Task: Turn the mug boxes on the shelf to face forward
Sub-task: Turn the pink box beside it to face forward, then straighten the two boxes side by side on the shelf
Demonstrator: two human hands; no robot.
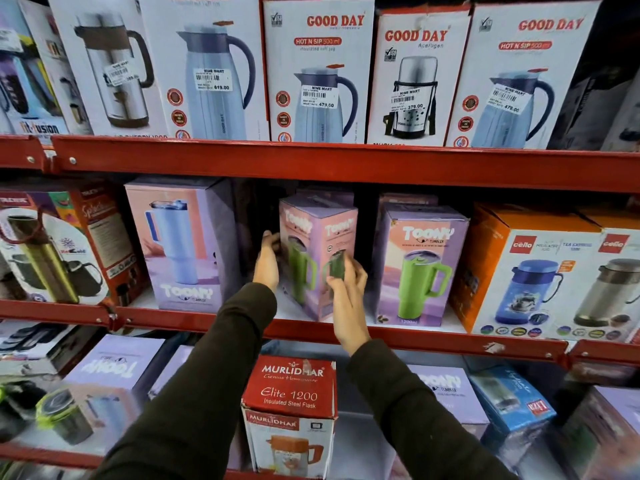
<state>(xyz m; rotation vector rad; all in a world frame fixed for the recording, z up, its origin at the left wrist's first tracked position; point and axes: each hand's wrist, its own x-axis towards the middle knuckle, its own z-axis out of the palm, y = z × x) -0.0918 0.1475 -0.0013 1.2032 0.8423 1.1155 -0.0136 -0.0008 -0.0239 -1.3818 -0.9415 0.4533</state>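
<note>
On the middle shelf (311,329) a purple Toony tumbler box with a green mug picture (313,237) stands turned corner-first, two printed faces showing. My left hand (267,261) lies flat against its left side. My right hand (348,299) presses its front right face near the lower edge. To its right a second green-mug Toony box (420,265) faces forward. To its left a larger Toony box with a blue mug (180,244) stands angled slightly left. More purple boxes sit behind in the dark.
Orange Cello flask boxes (550,271) fill the shelf's right end, and a red flask box (62,244) the left. Good Day jug boxes (317,74) line the top shelf. Below, a red Murlidhar flask box (291,410) stands among more Toony boxes.
</note>
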